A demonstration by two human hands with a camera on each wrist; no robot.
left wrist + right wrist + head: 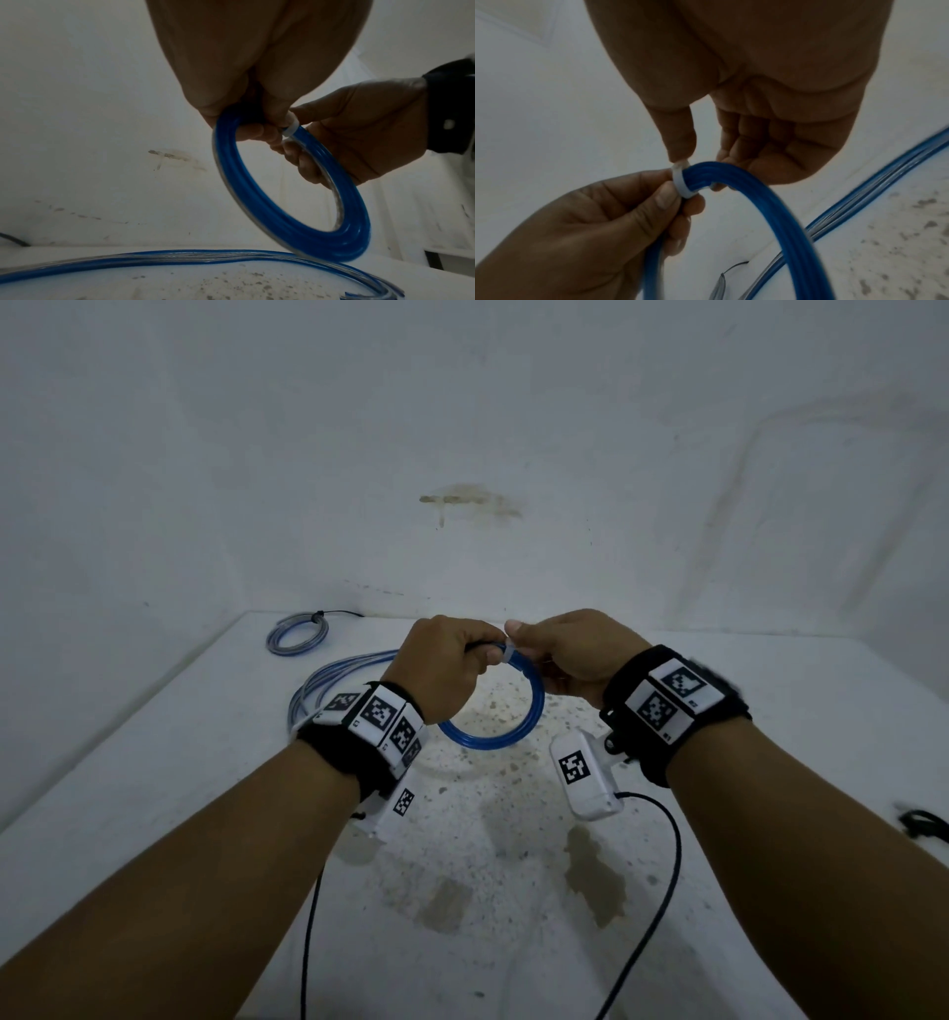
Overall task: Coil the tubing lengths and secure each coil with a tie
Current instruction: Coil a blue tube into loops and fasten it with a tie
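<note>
A blue tubing coil [513,716] hangs upright in the air over the white table [744,891], held at its top by both hands. My left hand [482,654] grips the bundled turns, its thumb lying beside a white tie [506,652] wrapped round the coil. My right hand [524,642] pinches that tie from the other side. In the right wrist view the thumb tip [680,150] presses on the top of the white tie [682,182], and the fingers curl behind the coil [757,203]. The left wrist view shows the white tie [291,126] and the coil [282,213] below my palm.
Loose blue-and-clear tubing [334,680] lies in wide loops on the table behind my left wrist. A small coil [298,634] bound with a black tie sits at the back left corner. Several black ties [924,824] lie at the right edge. Walls close off the back and sides.
</note>
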